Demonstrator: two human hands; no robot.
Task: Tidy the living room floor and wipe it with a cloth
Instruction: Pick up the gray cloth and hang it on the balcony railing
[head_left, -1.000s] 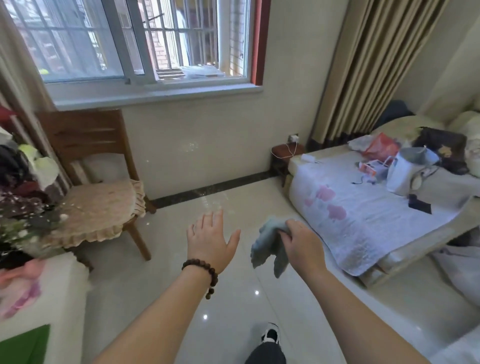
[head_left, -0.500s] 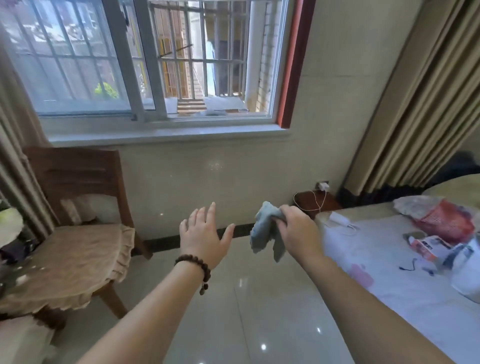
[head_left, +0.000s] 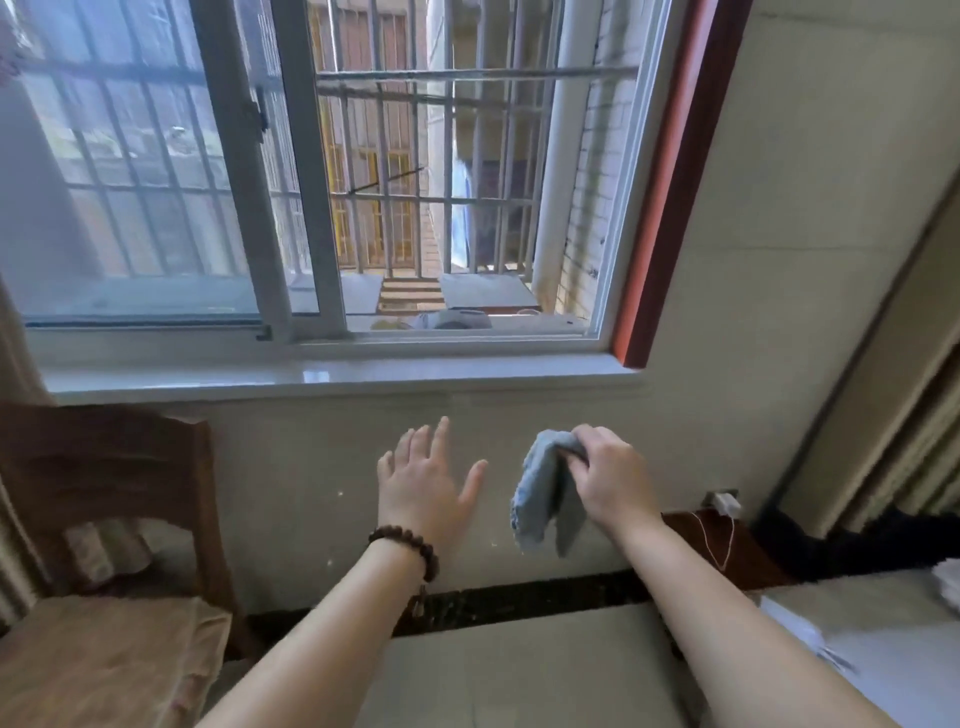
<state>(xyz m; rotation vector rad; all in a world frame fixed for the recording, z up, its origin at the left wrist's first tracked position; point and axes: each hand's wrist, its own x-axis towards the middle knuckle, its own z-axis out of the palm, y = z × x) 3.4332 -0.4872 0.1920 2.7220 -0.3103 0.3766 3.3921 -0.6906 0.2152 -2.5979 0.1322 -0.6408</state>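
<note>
A light blue cloth (head_left: 543, 499) hangs folded from my right hand (head_left: 608, 480), which pinches its top edge in front of the wall below the window. My left hand (head_left: 423, 491) is held out flat beside it, fingers spread, holding nothing; a dark bead bracelet (head_left: 410, 545) circles its wrist. Both hands are in the air, well above the pale tiled floor (head_left: 519, 670) seen at the bottom of the view.
A wooden chair (head_left: 104, 519) with a tan cushion stands at the left. The window sill (head_left: 332, 376) runs above the hands. A bed edge (head_left: 857, 634) lies at the lower right, with a small dark table (head_left: 727, 545) and charger cable by the curtain (head_left: 893, 441).
The view has tilted up and closed in on the window wall; the floor and bed have slid mostly out of sight. Both hands keep their pose, the cloth still in my right hand.
</note>
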